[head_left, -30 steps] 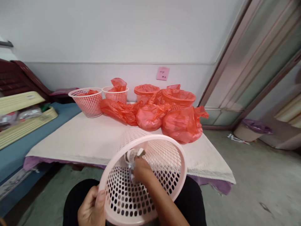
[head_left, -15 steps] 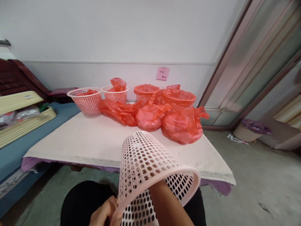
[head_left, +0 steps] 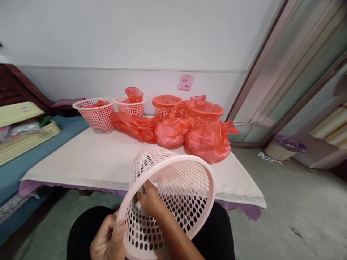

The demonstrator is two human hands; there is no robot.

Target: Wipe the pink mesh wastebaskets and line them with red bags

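Note:
A pale pink perforated plastic wastebasket [head_left: 173,162] lies tilted over my lap, its mouth turned toward me. My left hand [head_left: 108,236] is closed round the left side of its rim, thumb on the near face. Inside the basket, my right hand [head_left: 149,198] presses against the left inner wall. Its fingers are closed on a crumpled white cloth [head_left: 138,206], of which only small bits show. My right forearm passes through the mouth.
Red-bagged wastebaskets [head_left: 94,117] stand along the wall on a white-covered bench [head_left: 81,159]. Filled red plastic bags [head_left: 207,142] lie before them. A pink note [head_left: 185,82] is on the wall. At right, a bin [head_left: 280,150] stands on the floor; at left is an open yellow case [head_left: 24,142].
The basket has turned so its mouth faces me more. My right hand, hidden behind the wall before, now shows inside at the left. My left hand still holds the rim.

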